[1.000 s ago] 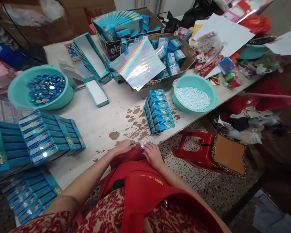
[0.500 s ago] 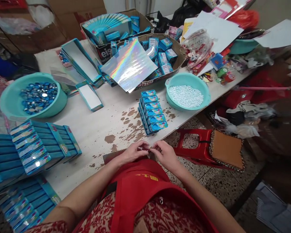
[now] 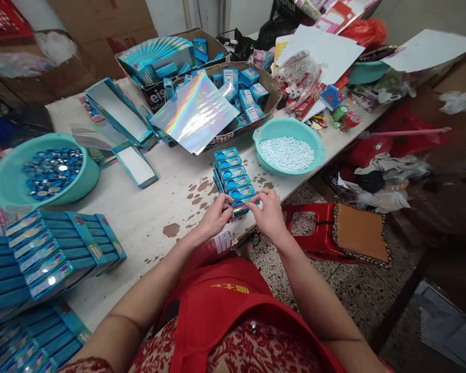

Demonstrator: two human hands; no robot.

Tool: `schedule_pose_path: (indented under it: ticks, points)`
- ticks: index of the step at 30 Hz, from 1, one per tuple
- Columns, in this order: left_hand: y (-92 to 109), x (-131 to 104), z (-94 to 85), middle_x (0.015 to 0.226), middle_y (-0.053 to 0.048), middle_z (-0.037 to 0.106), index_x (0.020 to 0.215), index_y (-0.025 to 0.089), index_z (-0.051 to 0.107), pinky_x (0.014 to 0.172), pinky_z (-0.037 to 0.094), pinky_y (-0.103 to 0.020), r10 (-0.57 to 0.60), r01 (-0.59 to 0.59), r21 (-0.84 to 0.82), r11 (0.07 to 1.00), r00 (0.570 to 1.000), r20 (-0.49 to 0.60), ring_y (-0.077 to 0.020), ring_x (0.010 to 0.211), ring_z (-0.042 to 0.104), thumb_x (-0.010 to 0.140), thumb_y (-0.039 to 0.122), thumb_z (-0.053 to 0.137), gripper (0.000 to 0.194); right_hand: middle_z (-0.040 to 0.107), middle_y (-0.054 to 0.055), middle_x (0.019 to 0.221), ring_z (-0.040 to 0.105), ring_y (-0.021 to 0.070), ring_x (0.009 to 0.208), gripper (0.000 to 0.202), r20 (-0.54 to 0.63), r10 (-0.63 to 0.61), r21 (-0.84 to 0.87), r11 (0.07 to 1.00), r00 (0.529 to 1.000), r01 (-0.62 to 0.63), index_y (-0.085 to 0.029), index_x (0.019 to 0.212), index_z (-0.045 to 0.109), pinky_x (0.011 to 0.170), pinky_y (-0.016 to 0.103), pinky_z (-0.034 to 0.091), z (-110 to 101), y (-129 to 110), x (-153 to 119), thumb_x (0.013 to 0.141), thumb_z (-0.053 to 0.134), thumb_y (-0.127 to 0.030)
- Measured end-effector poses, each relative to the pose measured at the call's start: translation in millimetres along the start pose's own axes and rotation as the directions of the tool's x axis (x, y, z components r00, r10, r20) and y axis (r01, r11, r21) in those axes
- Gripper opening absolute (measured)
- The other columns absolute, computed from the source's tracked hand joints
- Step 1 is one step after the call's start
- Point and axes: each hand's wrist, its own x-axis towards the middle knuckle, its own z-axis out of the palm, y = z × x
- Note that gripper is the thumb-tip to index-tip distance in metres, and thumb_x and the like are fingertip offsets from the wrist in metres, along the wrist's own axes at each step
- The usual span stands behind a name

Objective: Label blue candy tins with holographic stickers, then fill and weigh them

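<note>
Several small blue boxes (image 3: 235,170) with round recesses stand in a row at the table's front edge. Over the nearest end of that row lies a thin shiny strip (image 3: 239,208) with a rainbow sheen. My left hand (image 3: 216,215) pinches its left end between thumb and fingers. At the other end, my right hand (image 3: 267,211) is closed on the strip with thumb and forefinger. Both hands touch or nearly touch the nearest box, and the fingers partly hide it. Behind the row, a turquoise basin (image 3: 258,150) holds many small white pieces.
Another turquoise basin (image 3: 91,173) with blue shiny discs stands at left, above stacked blue boxes (image 3: 66,243). A holographic sheet (image 3: 196,116) rests on a carton of blue packets. Open display trays (image 3: 135,165) lie behind. A red stool (image 3: 310,228) stands at right.
Both hands have moved forward from near my apron to the front end of the box row. The shiny strip now shows between them. The camera view has shifted slightly.
</note>
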Motion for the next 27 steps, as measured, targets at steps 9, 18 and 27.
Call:
schedule_pose_path:
  ticks: [9,18,27]
  points:
    - [-25.4,16.1,3.6,0.066,0.005,0.058,0.104,0.02,0.038,0.054,0.045,-0.026,-0.13,0.148,0.128,0.981,0.981,-0.142,-0.0124,0.05,0.056,0.082,0.023,0.045,0.023,0.059,0.003,0.089,0.058,0.0208,0.084,0.023,0.032,0.203,0.188,0.961,0.979,-0.205,-0.02,0.083,0.052,0.08,0.038,0.047,15.2,17.2,14.9,0.063,0.064,-0.025]
    - [-60.2,-17.2,56.8,0.154,-0.021,0.017,0.148,0.009,0.008,0.112,0.023,-0.048,0.101,-0.001,0.489,0.872,0.979,-0.176,-0.0294,0.143,0.015,0.083,0.054,0.047,0.088,0.065,0.005,0.079,0.061,0.0212,0.074,0.032,-0.095,0.302,0.308,0.915,0.948,-0.261,-0.019,0.082,0.055,0.076,0.038,0.049,21.7,19.3,10.5,0.061,0.069,-0.038]
    - [-89.7,-57.0,-29.8,0.122,-0.013,0.063,0.126,0.018,0.053,0.09,0.044,-0.037,-0.442,0.286,0.787,0.547,0.897,-0.019,-0.0284,0.113,0.057,0.087,0.041,0.046,0.046,0.059,0.005,0.087,0.057,0.0164,0.078,0.016,-0.235,-0.018,0.194,0.979,0.972,0.065,-0.02,0.099,0.059,0.072,0.031,0.051,52.9,33.3,-82.4,0.087,0.053,-0.028]
